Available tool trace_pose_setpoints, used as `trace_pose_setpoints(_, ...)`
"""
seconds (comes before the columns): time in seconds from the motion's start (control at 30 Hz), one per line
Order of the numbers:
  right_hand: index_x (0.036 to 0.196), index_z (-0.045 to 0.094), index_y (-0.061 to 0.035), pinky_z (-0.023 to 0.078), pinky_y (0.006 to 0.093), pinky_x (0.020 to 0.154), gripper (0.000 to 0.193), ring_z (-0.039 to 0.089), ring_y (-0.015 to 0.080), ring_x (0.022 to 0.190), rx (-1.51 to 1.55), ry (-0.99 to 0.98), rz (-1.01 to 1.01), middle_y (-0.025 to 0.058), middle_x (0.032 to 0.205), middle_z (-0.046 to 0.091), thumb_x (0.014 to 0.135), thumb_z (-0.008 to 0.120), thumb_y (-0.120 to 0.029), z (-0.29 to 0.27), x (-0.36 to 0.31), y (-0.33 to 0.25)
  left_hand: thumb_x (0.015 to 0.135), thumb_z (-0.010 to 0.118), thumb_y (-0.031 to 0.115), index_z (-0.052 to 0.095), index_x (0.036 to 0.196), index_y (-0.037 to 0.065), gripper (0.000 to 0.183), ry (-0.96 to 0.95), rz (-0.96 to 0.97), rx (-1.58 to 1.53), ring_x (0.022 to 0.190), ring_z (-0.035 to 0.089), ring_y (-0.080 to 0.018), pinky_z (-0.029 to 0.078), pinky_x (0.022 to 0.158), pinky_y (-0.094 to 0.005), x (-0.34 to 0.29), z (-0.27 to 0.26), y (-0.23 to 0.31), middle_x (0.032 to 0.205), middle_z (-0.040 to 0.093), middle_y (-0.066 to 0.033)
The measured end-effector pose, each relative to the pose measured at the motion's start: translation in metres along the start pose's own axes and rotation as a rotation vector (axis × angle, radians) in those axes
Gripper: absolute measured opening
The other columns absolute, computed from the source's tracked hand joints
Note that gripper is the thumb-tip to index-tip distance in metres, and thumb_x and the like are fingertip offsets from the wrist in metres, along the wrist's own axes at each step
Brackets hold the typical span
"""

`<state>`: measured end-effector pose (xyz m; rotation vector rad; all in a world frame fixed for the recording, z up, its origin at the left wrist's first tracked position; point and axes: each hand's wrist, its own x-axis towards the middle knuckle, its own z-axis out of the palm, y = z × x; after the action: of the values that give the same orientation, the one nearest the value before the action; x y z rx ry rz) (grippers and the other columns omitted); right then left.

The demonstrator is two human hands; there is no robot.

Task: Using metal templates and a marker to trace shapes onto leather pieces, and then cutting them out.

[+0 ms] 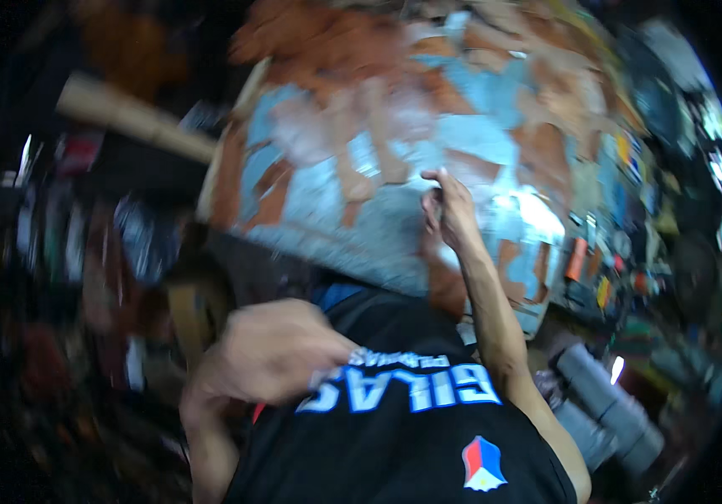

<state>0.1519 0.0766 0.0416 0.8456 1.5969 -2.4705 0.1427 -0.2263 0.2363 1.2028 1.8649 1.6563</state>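
My left hand (281,349) is raised close in front of my black shirt (395,437), and motion smears its fingers, so what it holds, if anything, cannot be made out. Farther off, my right hand (452,208) reaches over the near part of a worktable (378,231) with a worn grey-blue top. Its fingers are loosely bent and apart, and nothing shows between them. Just left of that hand lie long tan strips (388,155) that look like cut leather. A brown flat piece (445,281) hangs at the table's near edge, below the right wrist.
Brown sheets (319,38) are heaped at the table's far side, with scraps (542,155) spread to the right. Small tools and an orange cylinder (577,259) crowd the right edge. A wooden plank (134,118) juts out at left. Grey rolls (609,403) lie at lower right.
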Motion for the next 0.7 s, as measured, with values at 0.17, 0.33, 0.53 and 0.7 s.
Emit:
trace_pose_setpoints(0.17, 0.113, 0.057, -0.008, 0.036, 0.0222, 0.047, 0.032, 0.046, 0.0069, 0.052, -0.476, -0.313, 0.148, 0.0005, 0.066, 0.054, 0.1, 0.051, -0.036, 0.067, -0.067, 0.05, 0.086, 0.059, 0.01, 0.06, 0.115, 0.007, 0.03, -0.193, 0.395, -0.316, 0.058, 0.046, -0.0173, 0.041, 0.054, -0.0295, 0.033, 0.017, 0.061, 0.066, 0.043, 0.0008)
trace_pose_setpoints(0.33, 0.111, 0.06, -0.0052, 0.042, 0.0241, 0.055, 0.022, 0.052, 0.007, 0.064, -0.384, -0.476, 0.32, 0.001, 0.08, 0.058, 0.099, 0.052, -0.022, 0.073, -0.09, 0.067, 0.086, 0.059, 0.006, 0.061, 0.128, 0.006, 0.042, -0.066, 0.482, -0.145, 0.054, 0.045, -0.013, 0.038, 0.047, -0.0272, 0.017, -0.007, 0.071, 0.063, 0.046, 0.0037)
trace_pose_setpoints(0.53, 0.119, 0.056, -0.0061, 0.037, 0.0214, 0.052, 0.026, 0.046, 0.007, 0.06, -0.442, -0.414, 0.375, -0.0001, 0.072, 0.054, 0.102, 0.047, -0.024, 0.085, -0.106, 0.068, 0.088, 0.06, 0.008, 0.06, 0.13, 0.005, 0.042, 0.097, 0.447, -0.129, 0.058, 0.047, -0.0143, 0.039, 0.048, -0.0278, -0.013, -0.013, 0.067, 0.069, 0.05, 0.0031)
trace_pose_setpoints(0.7, 0.113, 0.06, -0.0045, 0.038, 0.0228, 0.057, 0.023, 0.047, 0.0075, 0.062, -0.443, -0.375, 0.247, -0.0006, 0.07, 0.054, 0.101, 0.048, -0.02, 0.094, -0.099, 0.076, 0.083, 0.067, 0.025, 0.068, 0.1, 0.003, 0.028, 0.285, -0.206, 0.69, 0.072, 0.061, -0.0301, 0.049, 0.065, -0.0378, -0.049, -0.084, 0.013, 0.083, 0.063, -0.0124)
